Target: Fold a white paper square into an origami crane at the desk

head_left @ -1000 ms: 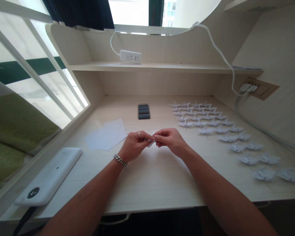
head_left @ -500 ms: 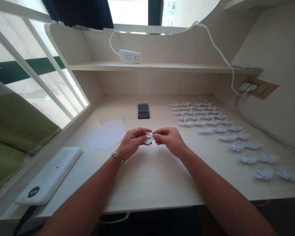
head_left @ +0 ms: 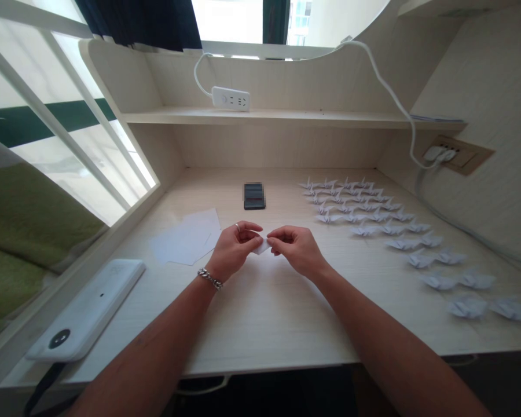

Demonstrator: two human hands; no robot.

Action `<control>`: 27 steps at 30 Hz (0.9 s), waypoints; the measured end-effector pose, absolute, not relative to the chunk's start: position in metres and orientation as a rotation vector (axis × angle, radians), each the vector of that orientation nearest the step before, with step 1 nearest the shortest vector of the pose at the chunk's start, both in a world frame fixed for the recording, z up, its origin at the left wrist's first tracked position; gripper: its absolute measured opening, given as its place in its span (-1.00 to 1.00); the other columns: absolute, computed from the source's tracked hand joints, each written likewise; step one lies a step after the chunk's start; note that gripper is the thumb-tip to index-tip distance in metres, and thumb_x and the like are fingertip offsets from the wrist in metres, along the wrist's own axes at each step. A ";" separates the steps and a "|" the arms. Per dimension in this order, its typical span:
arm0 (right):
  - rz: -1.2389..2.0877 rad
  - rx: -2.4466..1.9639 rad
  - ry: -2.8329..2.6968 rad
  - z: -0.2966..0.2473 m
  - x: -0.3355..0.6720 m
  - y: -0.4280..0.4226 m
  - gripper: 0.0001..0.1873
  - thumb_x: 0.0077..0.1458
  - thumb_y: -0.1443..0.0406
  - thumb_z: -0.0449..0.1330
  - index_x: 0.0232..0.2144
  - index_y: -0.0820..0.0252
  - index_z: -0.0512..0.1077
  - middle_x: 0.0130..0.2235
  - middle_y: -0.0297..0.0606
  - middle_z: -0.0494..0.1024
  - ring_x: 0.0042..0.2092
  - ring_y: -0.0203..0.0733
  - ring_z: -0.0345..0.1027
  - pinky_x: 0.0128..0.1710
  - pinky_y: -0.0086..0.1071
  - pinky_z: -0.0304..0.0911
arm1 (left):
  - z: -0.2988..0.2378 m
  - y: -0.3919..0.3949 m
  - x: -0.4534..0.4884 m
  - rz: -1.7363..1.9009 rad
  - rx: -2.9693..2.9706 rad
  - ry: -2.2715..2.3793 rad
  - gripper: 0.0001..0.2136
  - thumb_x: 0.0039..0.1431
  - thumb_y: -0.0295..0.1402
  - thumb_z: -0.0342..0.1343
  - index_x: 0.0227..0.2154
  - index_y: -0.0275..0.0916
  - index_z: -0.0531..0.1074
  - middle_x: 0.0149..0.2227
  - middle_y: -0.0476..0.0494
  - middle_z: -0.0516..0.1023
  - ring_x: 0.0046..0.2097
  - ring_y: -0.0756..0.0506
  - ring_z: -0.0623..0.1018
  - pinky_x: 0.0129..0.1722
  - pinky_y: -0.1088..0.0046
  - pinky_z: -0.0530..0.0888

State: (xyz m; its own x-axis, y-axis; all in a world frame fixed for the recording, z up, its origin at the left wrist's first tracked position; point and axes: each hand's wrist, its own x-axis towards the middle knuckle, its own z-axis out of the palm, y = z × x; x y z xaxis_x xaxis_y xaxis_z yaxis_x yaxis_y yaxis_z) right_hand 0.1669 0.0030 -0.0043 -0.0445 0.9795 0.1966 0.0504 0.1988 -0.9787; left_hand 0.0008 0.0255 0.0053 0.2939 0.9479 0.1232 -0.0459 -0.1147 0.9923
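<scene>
Pale wood-grain tabletop [head_left: 264, 330] below a shelf [head_left: 286, 117]. Left hand [head_left: 233, 248]: thumb pressed on the folded paper [head_left: 261, 248], gripping it; index finger raised slightly clear of the thumb. Right hand [head_left: 297, 249]: thumb and index fingertips closed on its right corner. Folded paper location: between both hands, over the tabletop's middle. Paper sheets [head_left: 184, 237]: beside the left hand, toward the left edge. Dark rectangular object [head_left: 254, 197]: toward the rear edge. Paper cranes [head_left: 364, 230]: rows along the right edge. White device [head_left: 91, 307]: front left corner
</scene>
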 end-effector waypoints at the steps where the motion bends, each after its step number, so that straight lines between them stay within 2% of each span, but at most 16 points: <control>1: 1.111 -1.096 -1.354 -0.004 0.167 0.003 -0.83 -0.09 0.26 0.29 -0.42 0.29 0.52 -0.52 -0.29 0.52 -0.50 -0.30 0.39 -0.45 -0.40 0.36 | 0.005 0.026 0.001 1.090 1.424 0.903 -0.74 -0.08 -0.38 0.29 -0.30 -0.34 0.42 -0.48 -0.06 0.54 -0.43 0.00 0.52 -0.40 0.48 0.44; 5: 1.279 -1.168 -1.334 -0.005 0.168 0.003 -0.77 -0.05 0.18 0.27 -0.46 0.29 0.47 -0.54 -0.29 0.50 -0.51 -0.31 0.39 -0.46 -0.39 0.37 | 0.002 0.026 0.000 1.078 1.485 0.890 -0.75 -0.08 -0.41 0.29 -0.31 -0.32 0.41 -0.48 -0.04 0.54 -0.43 -0.01 0.53 -0.39 0.48 0.44; 12: 1.223 -1.126 -1.255 -0.007 0.170 0.007 -0.71 -0.13 0.15 0.33 -0.49 0.30 0.46 -0.59 -0.31 0.48 -0.55 -0.34 0.34 -0.51 -0.44 0.32 | 0.008 0.023 0.001 1.070 1.272 0.886 -0.71 -0.02 -0.32 0.24 -0.23 -0.33 0.42 -0.44 -0.10 0.58 -0.39 -0.05 0.56 -0.33 0.37 0.51; 19: 1.197 -1.092 -1.244 -0.007 0.169 0.007 -0.69 -0.15 0.13 0.35 -0.49 0.29 0.46 -0.58 -0.30 0.49 -0.53 -0.32 0.35 -0.49 -0.40 0.33 | 0.010 0.022 0.001 1.013 1.373 0.901 -0.60 -0.19 -0.42 0.36 -0.23 -0.35 0.40 -0.47 -0.12 0.60 -0.41 -0.07 0.57 -0.33 0.38 0.50; 27: 1.153 -1.103 -1.276 -0.008 0.169 0.008 -0.73 -0.12 0.16 0.33 -0.49 0.29 0.45 -0.58 -0.29 0.48 -0.54 -0.30 0.35 -0.48 -0.38 0.33 | 0.008 0.022 0.001 1.038 1.345 0.893 -0.59 -0.21 -0.43 0.38 -0.24 -0.35 0.42 -0.45 -0.14 0.61 -0.40 -0.06 0.58 -0.31 0.37 0.50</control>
